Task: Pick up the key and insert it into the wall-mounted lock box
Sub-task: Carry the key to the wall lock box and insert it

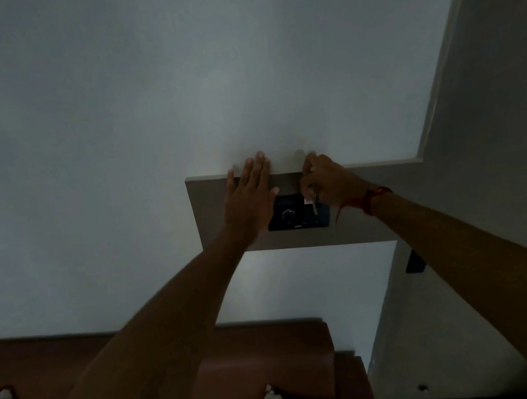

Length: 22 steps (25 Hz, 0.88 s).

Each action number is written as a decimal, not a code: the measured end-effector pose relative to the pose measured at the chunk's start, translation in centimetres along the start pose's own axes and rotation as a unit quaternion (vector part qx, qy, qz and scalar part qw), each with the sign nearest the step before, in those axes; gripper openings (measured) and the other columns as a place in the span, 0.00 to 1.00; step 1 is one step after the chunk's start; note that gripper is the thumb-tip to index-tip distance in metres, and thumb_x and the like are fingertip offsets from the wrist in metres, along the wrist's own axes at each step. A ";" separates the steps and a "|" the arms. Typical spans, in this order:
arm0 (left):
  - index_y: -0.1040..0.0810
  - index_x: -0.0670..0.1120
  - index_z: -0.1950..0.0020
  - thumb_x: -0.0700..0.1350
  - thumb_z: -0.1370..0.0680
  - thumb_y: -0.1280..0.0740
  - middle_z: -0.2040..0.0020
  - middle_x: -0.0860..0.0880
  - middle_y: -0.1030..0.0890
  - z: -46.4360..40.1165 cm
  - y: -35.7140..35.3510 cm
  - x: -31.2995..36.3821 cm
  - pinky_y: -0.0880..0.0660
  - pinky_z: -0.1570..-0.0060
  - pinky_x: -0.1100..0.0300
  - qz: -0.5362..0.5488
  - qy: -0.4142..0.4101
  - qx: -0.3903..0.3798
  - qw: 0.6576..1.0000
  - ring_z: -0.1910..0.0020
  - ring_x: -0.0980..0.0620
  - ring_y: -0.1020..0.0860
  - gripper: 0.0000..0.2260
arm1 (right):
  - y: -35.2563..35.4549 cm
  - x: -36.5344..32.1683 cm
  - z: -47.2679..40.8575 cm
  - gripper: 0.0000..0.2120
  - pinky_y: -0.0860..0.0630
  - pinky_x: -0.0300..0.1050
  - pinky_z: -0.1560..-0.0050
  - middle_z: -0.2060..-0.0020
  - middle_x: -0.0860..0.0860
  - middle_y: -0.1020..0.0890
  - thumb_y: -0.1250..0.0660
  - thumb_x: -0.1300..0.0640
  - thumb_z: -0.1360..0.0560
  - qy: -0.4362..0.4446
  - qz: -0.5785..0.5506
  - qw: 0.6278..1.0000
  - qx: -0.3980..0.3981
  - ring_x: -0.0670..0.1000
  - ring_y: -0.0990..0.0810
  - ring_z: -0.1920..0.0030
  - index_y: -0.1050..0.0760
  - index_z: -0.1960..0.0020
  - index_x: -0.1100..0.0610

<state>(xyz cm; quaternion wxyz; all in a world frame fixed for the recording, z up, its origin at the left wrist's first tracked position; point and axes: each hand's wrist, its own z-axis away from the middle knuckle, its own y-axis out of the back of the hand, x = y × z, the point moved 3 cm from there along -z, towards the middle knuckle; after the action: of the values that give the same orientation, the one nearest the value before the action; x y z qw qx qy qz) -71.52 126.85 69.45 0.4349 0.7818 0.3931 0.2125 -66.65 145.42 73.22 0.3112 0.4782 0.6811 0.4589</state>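
holding a small key at the front of the lock box, the right hand has its fingers curled and pinched on the key's upper end, so that the pale blade hangs down over the right part of the dark box face. the left hand lies flat and spread, empty, its palm against the grey panel that carries the box and its fingertips reaching over the panel's top edge onto the pale wall. a round dial shows near the middle of the box face, to the left of the key. the light is dim, and the keyhole itself cannot be made out; whether the blade tip has entered it cannot be told.

judged step: seating the key in the lock. the task appears well advanced, since the key is in hand and at the box. to do this step well, the blade should be brought square to the box face before any push, the tip felt into the slot with light pressure, and the pinch kept close to the key's head so the blade does not wander. the flat left hand serves as a brace and can steady the reach overhead. forcing a tilted blade risks scraping the face or losing the key from the grip; a red thread at the right wrist hangs clear of the work.
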 end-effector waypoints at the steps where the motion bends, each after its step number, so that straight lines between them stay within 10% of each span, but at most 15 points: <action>1: 0.52 0.44 0.15 0.54 0.13 0.47 0.14 0.44 0.53 -0.1 0.0 0.1 0.52 0.17 0.38 0.002 0.002 -0.001 1.000 0.15 0.43 0.52 0.30 | -0.1 0.1 0.5 0.07 0.24 0.52 0.56 0.51 0.61 0.26 0.33 0.66 0.29 0.009 0.014 1.000 0.008 0.61 0.26 0.52 0.19 0.61 0.58; 9: 0.53 0.44 0.15 0.54 0.13 0.47 0.14 0.44 0.54 0.2 -0.5 0.2 0.53 0.17 0.38 -0.005 0.005 -0.002 1.000 0.15 0.43 0.53 0.30 | -1.2 0.4 1.9 0.17 0.24 0.49 0.52 0.45 0.61 0.25 0.30 0.68 0.29 -0.025 -0.015 0.995 0.092 0.60 0.27 0.48 0.20 0.42 0.57; 22: 0.52 0.45 0.15 0.57 0.14 0.46 0.14 0.45 0.51 0.2 -2.3 0.5 0.50 0.17 0.38 0.000 0.025 0.043 0.999 0.15 0.43 0.52 0.32 | -2.3 -0.4 1.0 0.11 0.27 0.50 0.63 0.57 0.63 0.25 0.35 0.71 0.30 -0.131 -0.021 0.982 0.136 0.62 0.25 0.59 0.20 0.50 0.64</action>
<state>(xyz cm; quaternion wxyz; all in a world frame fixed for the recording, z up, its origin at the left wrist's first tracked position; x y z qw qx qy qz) -72.08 127.83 67.38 0.3909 0.7942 0.4124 0.2154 -66.55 145.10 70.68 0.3395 0.5576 0.7002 0.2890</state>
